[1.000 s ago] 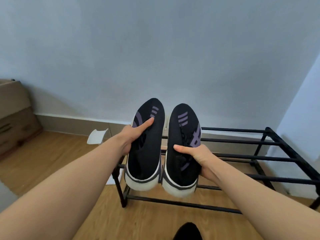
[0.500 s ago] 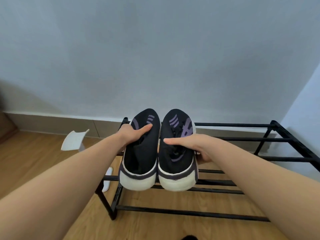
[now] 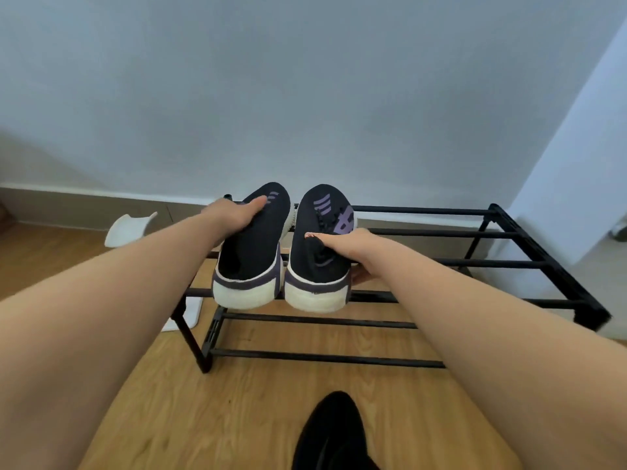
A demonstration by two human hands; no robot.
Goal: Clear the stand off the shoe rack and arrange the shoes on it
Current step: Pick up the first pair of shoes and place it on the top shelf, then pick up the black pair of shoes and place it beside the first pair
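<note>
Two black shoes with purple stripes and white soles lie side by side on the top bars at the left end of the black metal shoe rack [image 3: 441, 262], toes toward the wall. My left hand [image 3: 237, 212] grips the left shoe [image 3: 252, 252] from its left side, thumb over the toe. My right hand [image 3: 349, 247] holds the right shoe [image 3: 317, 252], thumb across its laces and fingers under its right side. A white stand [image 3: 127, 228] sits on the floor left of the rack.
A black shoe [image 3: 330, 435] lies on the wooden floor at the bottom middle. The rack stands against a pale wall, with a white corner close to its right end. Its lower tier and the right part of the top tier hold nothing.
Both hands have lowered the pair of shoes from the air onto the rack's top bars and pushed them toward the wall. My view has tilted down, showing the black shoe on the floor.
</note>
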